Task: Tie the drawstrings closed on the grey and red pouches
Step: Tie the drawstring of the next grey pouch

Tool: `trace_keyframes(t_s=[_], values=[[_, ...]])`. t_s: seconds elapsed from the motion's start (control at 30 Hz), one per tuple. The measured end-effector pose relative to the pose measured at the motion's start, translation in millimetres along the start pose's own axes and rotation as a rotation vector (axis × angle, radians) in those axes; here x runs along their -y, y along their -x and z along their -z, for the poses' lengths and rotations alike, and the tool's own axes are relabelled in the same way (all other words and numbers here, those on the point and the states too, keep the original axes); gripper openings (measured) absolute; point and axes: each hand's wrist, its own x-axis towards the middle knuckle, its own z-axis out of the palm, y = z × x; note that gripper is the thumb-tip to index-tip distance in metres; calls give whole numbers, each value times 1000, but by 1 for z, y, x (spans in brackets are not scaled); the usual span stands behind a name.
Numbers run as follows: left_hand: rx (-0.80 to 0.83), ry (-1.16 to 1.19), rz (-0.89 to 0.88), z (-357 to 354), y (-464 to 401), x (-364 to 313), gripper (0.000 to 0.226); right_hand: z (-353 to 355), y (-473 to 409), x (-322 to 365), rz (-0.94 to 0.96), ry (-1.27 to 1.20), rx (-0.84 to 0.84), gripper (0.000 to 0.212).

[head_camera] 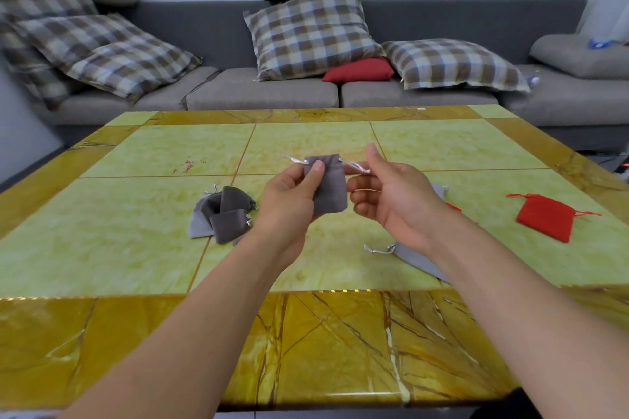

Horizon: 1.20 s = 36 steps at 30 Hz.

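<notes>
A small grey pouch [328, 185] of soft, velvety cloth is held up above the middle of the table [136, 231], its mouth at 12 o'clock and its flat bottom toward the person. A pale silver drawstring [355, 166] comes out of each side of the mouth. The left hand [289, 201] grips the pouch from 9 o'clock, thumb pressed flat on its front face and fingers curled behind. The right hand [391, 190] pinches the cord on the 3 o'clock side between thumb and forefinger, its other fingers loosely curled.

On the table at 9 o'clock of the held pouch lies a heap of grey pouches [221, 214], overlapping one another. At 5 o'clock, partly hidden under the right forearm, lies a lighter grey pouch [413, 260] with its cord trailing to the left. A red pouch [545, 218] lies flat at 3 o'clock, well apart, red cords showing at both sides. Beyond the table stands a grey sofa [272, 92] with checked cushions [309, 34] and a red cushion [359, 71]
</notes>
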Motion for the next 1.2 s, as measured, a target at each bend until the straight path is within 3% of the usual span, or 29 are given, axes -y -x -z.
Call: trace_keyframes(t_s=[0.07,0.2,0.37,0.53,0.63,0.7,0.87,0.93,1.07,1.2], values=[[-90,2,-44,3,-4,2,15,0,2,-1,39,157,17,43],[-104,-18,-83,3,-5,3,12,-2,4,-5,164,312,10,22],[-59,-19,-82,3,0,1,17,0,5,-2,164,327,45,27],[-101,-90,-76,1,3,-3,16,0,5,1,156,330,-29,38],[-146,-79,-11,2,2,-6,36,2,5,3,147,321,-25,39],[-150,-43,17,4,3,-7,37,3,5,4,138,294,-17,39],[-157,147,85,5,1,-11,13,6,3,7,74,94,-23,38],[-110,344,168,6,-1,-15,9,8,2,10,1,-151,-26,37],[111,627,232,4,4,-19,25,7,-3,13,-76,-757,127,33],[69,612,155,8,1,-30,28,8,-6,17,-88,-706,108,33]])
